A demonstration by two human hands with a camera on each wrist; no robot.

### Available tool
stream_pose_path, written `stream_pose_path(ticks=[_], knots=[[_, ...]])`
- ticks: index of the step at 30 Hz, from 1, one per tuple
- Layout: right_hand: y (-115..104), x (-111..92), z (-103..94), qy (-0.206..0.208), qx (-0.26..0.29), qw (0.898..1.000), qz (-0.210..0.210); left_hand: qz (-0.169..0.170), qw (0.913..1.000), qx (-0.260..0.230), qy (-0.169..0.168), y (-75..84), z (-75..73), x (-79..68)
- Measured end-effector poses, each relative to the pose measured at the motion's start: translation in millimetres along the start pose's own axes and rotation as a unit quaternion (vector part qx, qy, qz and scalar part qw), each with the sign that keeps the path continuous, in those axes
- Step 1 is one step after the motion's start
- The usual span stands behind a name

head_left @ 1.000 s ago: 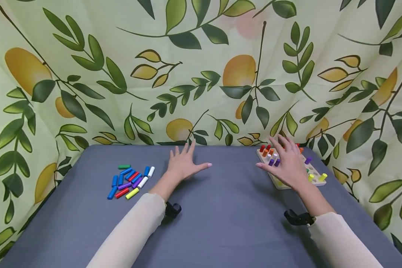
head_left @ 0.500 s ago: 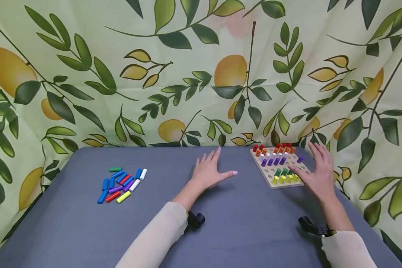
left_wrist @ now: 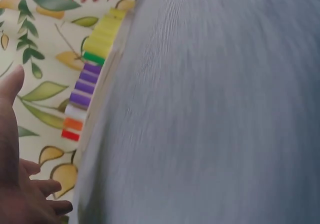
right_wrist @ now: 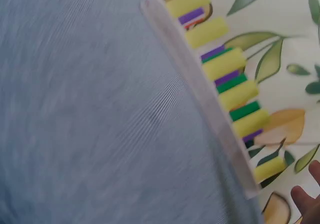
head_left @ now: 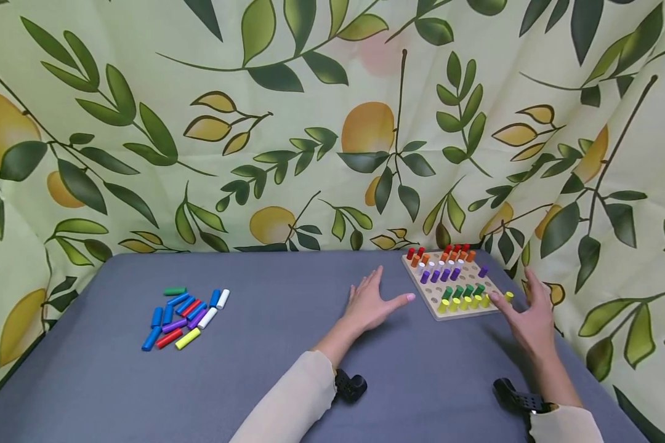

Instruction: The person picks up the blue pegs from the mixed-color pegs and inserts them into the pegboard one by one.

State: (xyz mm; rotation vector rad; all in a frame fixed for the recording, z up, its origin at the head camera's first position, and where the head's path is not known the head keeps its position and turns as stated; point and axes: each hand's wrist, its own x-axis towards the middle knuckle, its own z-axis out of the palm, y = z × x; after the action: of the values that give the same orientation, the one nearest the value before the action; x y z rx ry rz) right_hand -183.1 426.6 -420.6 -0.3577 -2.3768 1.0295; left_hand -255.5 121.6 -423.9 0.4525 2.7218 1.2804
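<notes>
A wooden pegboard [head_left: 432, 292] lies at the back right of the table in the head view. Rows of red, orange, white, purple, green and yellow pegs stand in it, with some bare holes among them. To the left of its front corner is my left hand [head_left: 368, 304], fingers extended and thumb pointing at the board. My right hand [head_left: 532, 320] is at the front right corner, its thumb overlapping the yellow row in this view. Neither hand holds anything. The right wrist view shows the board's side edge [right_wrist: 200, 91] and only some fingertips [right_wrist: 305, 199].
Several loose pegs [head_left: 174, 324] in blue, red, purple, white, yellow and green lie in a group on the left of the grey-blue tablecloth [head_left: 144, 394]. A leaf-patterned curtain [head_left: 310, 135] hangs right behind the table and along its sides.
My left hand has moved right, close to the pegboard. The right hand has shifted from over the board to its front right corner, uncovering the pegs. The head view has turned right.
</notes>
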Motion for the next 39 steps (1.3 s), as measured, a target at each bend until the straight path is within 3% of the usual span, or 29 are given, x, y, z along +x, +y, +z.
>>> stream_pose_path(ticks=[5, 9, 13, 17, 21, 29, 39], knots=[[12.8, -4.8, 2.0, -0.010, 0.007, 0.998, 0.056, -0.004, 1.0000, -0.001, -0.007, 12.8, 19.3, 0.1], [22.2, -3.4, -1.2, -0.017, -0.011, 0.997, 0.074, 0.009, 0.9998, 0.004, -0.018, 24.0, 34.3, 3.4], [32.0, 2.6, -1.6, -0.070, -0.057, 0.992, 0.083, 0.026, 0.9992, 0.022, -0.023, 29.2, 47.1, 9.0], [37.3, 7.1, 0.9, -0.130, -0.121, 0.981, 0.082, 0.034, 0.9981, 0.048, -0.020, 28.5, 55.2, 14.1], [38.2, 9.3, 4.7, -0.151, -0.158, 0.972, 0.082, 0.050, 0.9951, 0.083, -0.020, 25.6, 58.2, 19.0], [32.4, 4.9, 9.3, -0.153, -0.162, 0.968, 0.111, 0.081, 0.9774, 0.189, -0.048, 21.5, 62.2, 23.4], [28.2, 2.8, 5.0, -0.121, -0.164, 0.976, 0.081, 0.082, 0.9746, 0.205, -0.039, 19.2, 66.8, 28.7]])
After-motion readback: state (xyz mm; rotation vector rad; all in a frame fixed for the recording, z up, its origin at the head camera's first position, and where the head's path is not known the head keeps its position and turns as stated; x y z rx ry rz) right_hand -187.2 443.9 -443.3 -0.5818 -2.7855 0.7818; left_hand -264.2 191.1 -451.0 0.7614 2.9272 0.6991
